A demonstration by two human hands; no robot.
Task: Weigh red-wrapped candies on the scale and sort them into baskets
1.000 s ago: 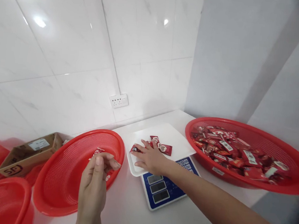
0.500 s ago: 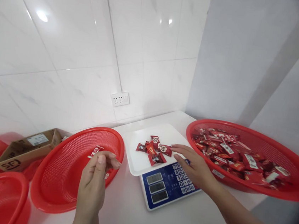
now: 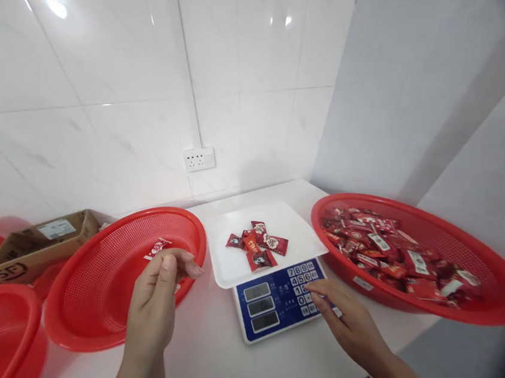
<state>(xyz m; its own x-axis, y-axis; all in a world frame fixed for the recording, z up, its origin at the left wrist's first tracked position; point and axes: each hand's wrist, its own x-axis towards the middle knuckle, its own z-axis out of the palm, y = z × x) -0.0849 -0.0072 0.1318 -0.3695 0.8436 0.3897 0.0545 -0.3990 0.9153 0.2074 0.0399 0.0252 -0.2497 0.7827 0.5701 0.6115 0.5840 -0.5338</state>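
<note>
My right hand [image 3: 347,319] hovers over or touches the number keys of a blue-and-white digital scale [image 3: 284,291], fingers stretched out and holding nothing. Several red-wrapped snack packets [image 3: 258,244] lie in a small pile on the scale's white tray [image 3: 221,270]. My left hand [image 3: 157,299] is loosely curved in front of the middle red basket [image 3: 83,291], its fingers pointing right, with nothing visible in it. Behind its fingers, a red-and-white packet [image 3: 156,248] lies in that basket. Any contact between my right fingertips and the keys is hard to make out.
A large red basket [image 3: 413,209] full of red packets stands on the right. Another red basket [image 3: 34,310] is at the lower left, with a cardboard box [image 3: 20,255] behind it. A wall socket [image 3: 199,159] sits above the white table [image 3: 234,361].
My right hand has moved from beside the packets on the tray down to the scale's keypad. My left hand has barely moved. The view has shifted slightly.
</note>
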